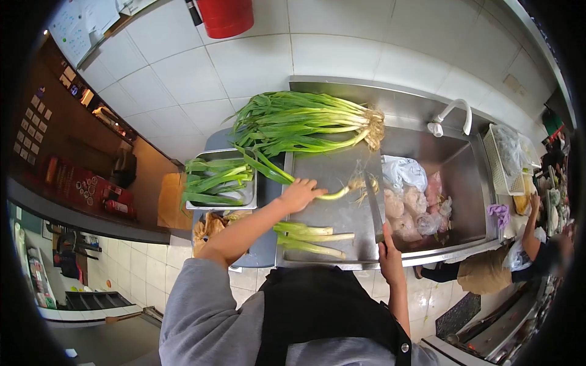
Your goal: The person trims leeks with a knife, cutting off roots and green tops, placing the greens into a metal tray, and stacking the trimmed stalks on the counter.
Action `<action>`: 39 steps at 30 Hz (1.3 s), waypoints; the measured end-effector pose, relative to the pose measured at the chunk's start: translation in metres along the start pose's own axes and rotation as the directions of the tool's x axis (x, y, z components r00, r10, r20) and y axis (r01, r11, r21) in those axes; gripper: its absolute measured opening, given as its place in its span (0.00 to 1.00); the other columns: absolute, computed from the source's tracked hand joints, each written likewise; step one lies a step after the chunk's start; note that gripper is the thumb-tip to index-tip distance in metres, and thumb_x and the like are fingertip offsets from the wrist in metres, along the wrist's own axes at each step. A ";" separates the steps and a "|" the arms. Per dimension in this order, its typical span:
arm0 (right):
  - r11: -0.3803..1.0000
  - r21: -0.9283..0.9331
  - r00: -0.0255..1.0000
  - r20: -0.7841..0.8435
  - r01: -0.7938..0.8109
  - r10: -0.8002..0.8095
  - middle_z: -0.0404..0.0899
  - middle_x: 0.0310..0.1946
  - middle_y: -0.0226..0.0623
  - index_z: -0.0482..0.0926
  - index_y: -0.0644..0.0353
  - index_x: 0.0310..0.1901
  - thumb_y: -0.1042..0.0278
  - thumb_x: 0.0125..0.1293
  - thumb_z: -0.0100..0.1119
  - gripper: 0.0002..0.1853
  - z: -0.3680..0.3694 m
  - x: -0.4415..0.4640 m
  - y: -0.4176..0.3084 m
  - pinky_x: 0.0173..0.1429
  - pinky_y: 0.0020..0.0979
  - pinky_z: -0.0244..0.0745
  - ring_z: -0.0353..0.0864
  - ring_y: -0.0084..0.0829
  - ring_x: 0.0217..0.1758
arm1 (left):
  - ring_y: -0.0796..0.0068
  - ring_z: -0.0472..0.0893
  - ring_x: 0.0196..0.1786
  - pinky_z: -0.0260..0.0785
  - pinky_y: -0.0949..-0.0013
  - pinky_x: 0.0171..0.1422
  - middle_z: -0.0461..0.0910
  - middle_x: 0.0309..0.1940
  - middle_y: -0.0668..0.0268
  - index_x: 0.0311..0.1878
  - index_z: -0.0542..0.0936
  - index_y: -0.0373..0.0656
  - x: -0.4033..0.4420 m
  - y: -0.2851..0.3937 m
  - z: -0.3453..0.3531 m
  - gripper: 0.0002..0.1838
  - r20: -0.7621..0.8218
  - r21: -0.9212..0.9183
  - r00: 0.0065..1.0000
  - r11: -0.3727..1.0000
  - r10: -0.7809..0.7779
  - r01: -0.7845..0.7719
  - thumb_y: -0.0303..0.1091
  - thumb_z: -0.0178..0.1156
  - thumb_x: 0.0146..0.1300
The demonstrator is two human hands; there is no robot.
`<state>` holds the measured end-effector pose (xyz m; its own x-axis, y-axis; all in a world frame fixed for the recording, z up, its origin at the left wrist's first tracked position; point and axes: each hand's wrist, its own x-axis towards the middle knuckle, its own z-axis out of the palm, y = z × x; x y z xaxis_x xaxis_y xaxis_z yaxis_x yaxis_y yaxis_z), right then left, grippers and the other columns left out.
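Observation:
My left hand (300, 194) is wrapped round a leek (336, 195) that lies on the steel counter (305, 210), its root end pointing right. In my right hand (390, 261) is a knife (373, 207), its blade beside those roots; I cannot tell if it touches them. Beyond my hands lies a large bunch of leeks (311, 122) with roots still on. Several trimmed leek stalks (314, 238) rest nearer to me. Left of the counter, a metal pan (255, 189) holds cut green leaves (213, 182).
Right of the counter, a sink (473, 165) holds bagged pale food (409, 210) under a white faucet (452, 116). A white basket (497, 161) and a purple cloth (499, 213) sit past it. Another person (488, 268) stands at the far right. Brown scraps (210, 229) lie below the pan.

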<state>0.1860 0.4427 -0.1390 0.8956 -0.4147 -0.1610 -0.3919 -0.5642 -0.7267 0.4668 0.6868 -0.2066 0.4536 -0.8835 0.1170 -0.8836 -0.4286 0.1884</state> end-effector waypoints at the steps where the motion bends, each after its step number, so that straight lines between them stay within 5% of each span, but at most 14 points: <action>1: 0.999 -0.029 1.000 0.027 0.014 -0.014 0.80 0.32 0.54 0.57 0.40 0.77 0.75 0.72 0.51 0.34 0.002 0.000 -0.002 0.37 0.32 0.71 0.73 0.35 0.26 | 0.60 0.76 0.51 0.66 0.52 0.60 0.74 0.43 0.63 0.60 0.79 0.58 -0.008 0.008 -0.004 0.22 0.034 0.001 0.999 1.000 0.007 -0.007 0.33 0.60 0.61; 4: 0.989 -0.142 0.995 0.101 0.034 -0.019 0.80 0.31 0.58 0.57 0.41 0.77 0.73 0.72 0.52 0.34 0.005 -0.003 -0.015 0.38 0.37 0.75 0.79 0.49 0.27 | 0.64 0.76 0.50 0.61 0.45 0.66 0.73 0.41 0.67 0.58 0.82 0.63 -0.023 0.016 0.017 0.21 0.012 0.019 1.000 1.000 0.010 -0.010 0.35 0.62 0.61; 6: 0.972 -0.167 0.981 0.130 0.166 -0.145 0.79 0.25 0.58 0.57 0.38 0.77 0.67 0.73 0.52 0.33 0.007 -0.009 -0.019 0.36 0.50 0.73 0.80 0.58 0.28 | 0.66 0.76 0.51 0.55 0.45 0.75 0.73 0.41 0.68 0.57 0.83 0.63 -0.028 0.021 0.022 0.21 -0.035 -0.011 0.997 0.998 -0.069 0.069 0.34 0.64 0.60; 16: 0.905 -0.397 0.963 0.264 0.155 -0.049 0.79 0.24 0.58 0.53 0.38 0.78 0.68 0.73 0.51 0.34 -0.006 -0.036 -0.027 0.34 0.54 0.69 0.79 0.59 0.28 | 0.69 0.77 0.51 0.49 0.50 0.80 0.75 0.38 0.69 0.53 0.86 0.59 -0.032 0.024 0.014 0.17 -0.031 -0.177 0.992 0.978 -0.119 0.112 0.44 0.66 0.60; 25: 0.929 -0.356 0.959 0.283 0.103 0.002 0.80 0.24 0.58 0.51 0.37 0.78 0.65 0.75 0.48 0.33 0.008 -0.041 -0.016 0.36 0.56 0.73 0.82 0.58 0.29 | 0.68 0.78 0.51 0.57 0.54 0.72 0.77 0.37 0.68 0.50 0.88 0.61 -0.034 0.033 0.026 0.16 -0.047 -0.137 0.987 0.979 -0.156 0.148 0.41 0.68 0.57; 28: 0.929 -0.348 0.959 0.281 0.125 -0.024 0.80 0.25 0.59 0.51 0.36 0.78 0.66 0.75 0.48 0.33 0.017 -0.031 -0.008 0.36 0.55 0.73 0.82 0.58 0.31 | 0.68 0.78 0.51 0.57 0.53 0.70 0.77 0.36 0.69 0.50 0.88 0.61 -0.022 0.020 0.033 0.17 -0.103 0.137 0.991 0.986 -0.083 0.097 0.43 0.68 0.56; 32: 0.906 -0.393 0.964 0.259 0.154 -0.051 0.81 0.23 0.55 0.47 0.35 0.79 0.67 0.74 0.48 0.36 0.025 -0.034 0.001 0.33 0.54 0.75 0.82 0.57 0.28 | 0.67 0.78 0.50 0.59 0.54 0.66 0.78 0.36 0.67 0.51 0.87 0.62 -0.032 0.028 0.020 0.15 -0.020 -0.050 0.992 0.991 -0.126 0.125 0.43 0.65 0.60; 37: 0.882 -0.435 0.964 0.255 0.180 -0.071 0.79 0.21 0.51 0.46 0.36 0.79 0.68 0.75 0.49 0.36 0.024 -0.039 -0.003 0.32 0.51 0.75 0.82 0.54 0.25 | 0.63 0.78 0.45 0.62 0.57 0.53 0.76 0.33 0.65 0.53 0.86 0.56 -0.023 0.018 -0.030 0.14 -0.231 -0.280 0.876 0.891 -0.423 0.356 0.41 0.62 0.65; 39: 0.941 -0.311 0.962 0.271 0.131 -0.044 0.80 0.27 0.60 0.48 0.40 0.79 0.70 0.74 0.49 0.36 0.017 -0.038 -0.010 0.38 0.50 0.74 0.82 0.59 0.31 | 0.59 0.77 0.42 0.64 0.56 0.49 0.75 0.31 0.63 0.54 0.84 0.52 -0.013 0.018 -0.053 0.14 -0.296 -0.375 0.808 0.840 -0.510 0.393 0.42 0.59 0.69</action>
<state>0.1598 0.4763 -0.1375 0.9355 -0.1804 -0.3039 -0.3173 -0.8075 -0.4973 0.4516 0.7003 -0.1530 0.8514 -0.4392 0.2868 -0.5202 -0.6363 0.5696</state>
